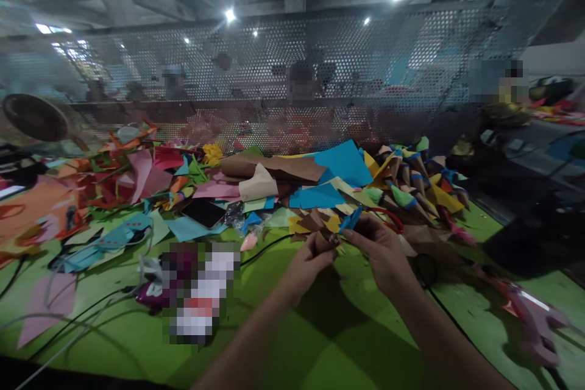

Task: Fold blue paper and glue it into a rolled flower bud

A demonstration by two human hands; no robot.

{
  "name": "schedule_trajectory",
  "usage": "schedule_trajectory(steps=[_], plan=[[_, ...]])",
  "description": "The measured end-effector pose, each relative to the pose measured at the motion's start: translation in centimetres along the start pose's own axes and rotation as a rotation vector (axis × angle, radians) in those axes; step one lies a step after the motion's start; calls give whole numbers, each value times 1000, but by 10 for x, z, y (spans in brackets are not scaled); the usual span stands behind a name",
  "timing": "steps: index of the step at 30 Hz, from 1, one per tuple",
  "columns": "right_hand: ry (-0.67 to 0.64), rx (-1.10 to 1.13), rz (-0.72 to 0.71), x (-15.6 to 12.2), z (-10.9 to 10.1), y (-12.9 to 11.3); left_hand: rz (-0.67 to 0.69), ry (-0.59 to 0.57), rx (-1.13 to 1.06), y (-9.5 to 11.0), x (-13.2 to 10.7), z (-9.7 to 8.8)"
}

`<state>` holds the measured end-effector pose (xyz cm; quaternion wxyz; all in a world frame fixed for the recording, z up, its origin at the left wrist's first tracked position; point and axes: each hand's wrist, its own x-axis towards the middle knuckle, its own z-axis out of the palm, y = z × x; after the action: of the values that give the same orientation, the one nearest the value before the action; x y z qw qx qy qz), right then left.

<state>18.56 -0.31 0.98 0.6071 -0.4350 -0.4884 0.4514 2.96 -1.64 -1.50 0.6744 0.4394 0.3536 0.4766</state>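
Observation:
Over the green table (283, 341), my left hand (311, 259) is closed with fingers pinched on a small piece of folded brown paper (323, 244). Just to its right, my right hand (381, 250) pinches a small blue paper piece (350, 220) between thumb and fingers, close to the brown one. Whether the two pieces touch is hard to make out. Yellow and brown paper scraps (299, 224) lie right behind my fingers. A red-handled tool (388, 217), partly hidden, shows behind my right hand.
A pink glue gun (534, 320) lies at the right. Several paper cones (406, 180) are heaped at the back right. Coloured paper sheets (345, 161), a dark phone (203, 214) and a blue power strip (123, 233) with cables spread leftward. A perforated metal screen (256, 73) stands behind.

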Motion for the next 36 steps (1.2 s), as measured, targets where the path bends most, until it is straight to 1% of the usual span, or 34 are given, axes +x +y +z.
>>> schedule_trajectory(steps=[3, 5, 8, 13, 17, 20, 24, 29, 31, 36], plan=[[58, 20, -30, 3, -3, 2, -152, -50, -235, -1, -2, 0], [87, 23, -35, 4, -4, 4, -177, -60, -276, -1, -3, 0], [61, -2, -28, 4, -4, 5, -141, -41, -212, -1, -2, -1], [-38, -49, -4, -1, 0, 3, -8, -57, -18, -1, 1, -2], [-33, -55, -14, -1, 0, 3, 51, -47, 13, -3, 3, -2], [-40, -46, -20, -1, -1, 6, 57, -47, 30, -4, 4, -1], [-73, -52, -20, -4, 1, 9, 24, -65, 40, -3, 3, -1], [-70, -235, -158, -4, 3, 9, 15, -76, 70, -1, 1, -2], [-71, -253, -183, -3, 3, 11, 20, -73, 80, 0, 0, -2], [-104, -263, -137, -3, 2, 12, 50, -51, 95, 1, 1, -4]])
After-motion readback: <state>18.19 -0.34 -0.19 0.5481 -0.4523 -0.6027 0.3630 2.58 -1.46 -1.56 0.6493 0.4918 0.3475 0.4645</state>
